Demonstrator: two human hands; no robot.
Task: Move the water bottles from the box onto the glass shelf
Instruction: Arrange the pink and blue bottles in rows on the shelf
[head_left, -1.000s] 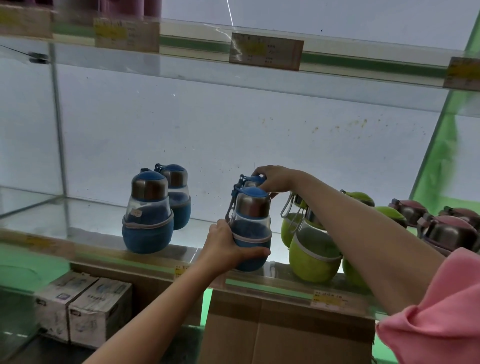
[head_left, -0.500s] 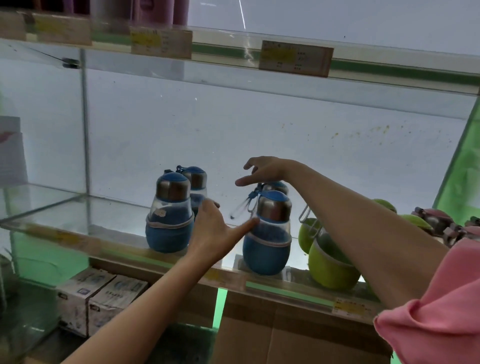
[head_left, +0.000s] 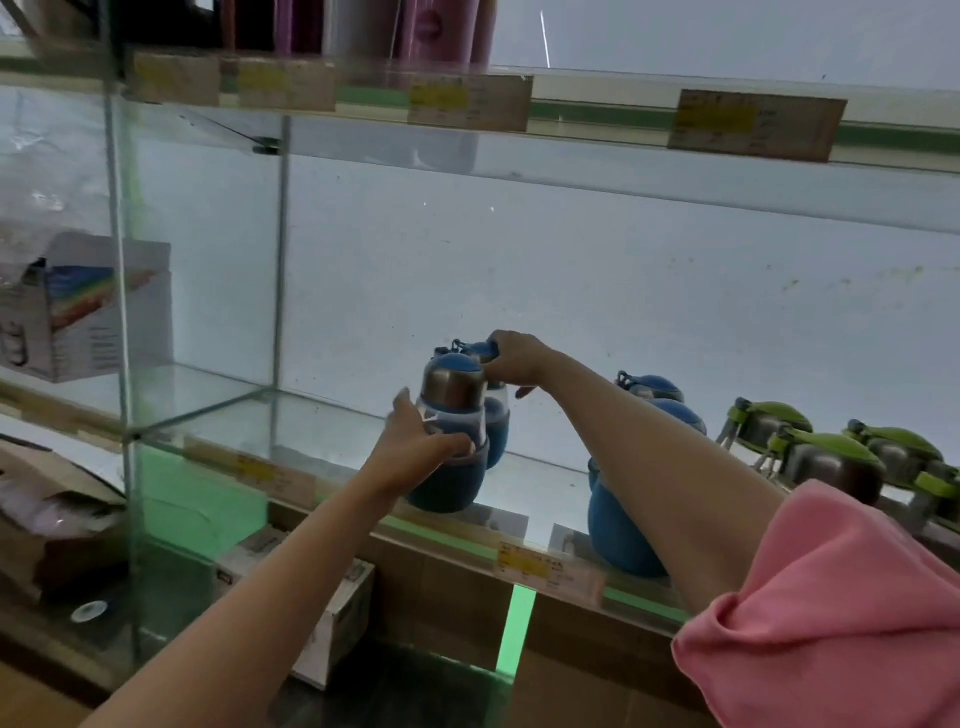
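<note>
Straightening the blue pair on the glass shelf (head_left: 311, 426)
Our left hand (head_left: 415, 457) wraps the front blue bottle (head_left: 451, 452); our right hand (head_left: 514, 358) pinches the rear bottle's cap (head_left: 475, 349), to line them up

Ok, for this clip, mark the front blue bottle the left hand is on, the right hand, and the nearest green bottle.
front blue bottle (head_left: 453, 382), head view, on its steel collar.
left hand (head_left: 415, 449), head view, back of the hand.
right hand (head_left: 519, 356), head view, on the knuckles.
nearest green bottle (head_left: 826, 462), head view, on its steel collar.

Blue bottles (head_left: 448, 441) with silver collars stand beside green-lidded bottles (head_left: 826, 457). The sleeve (head_left: 852, 613) is pink, the price tags (head_left: 753, 123) tan with yellow patches, one box (head_left: 93, 306) rainbow-striped.
</note>
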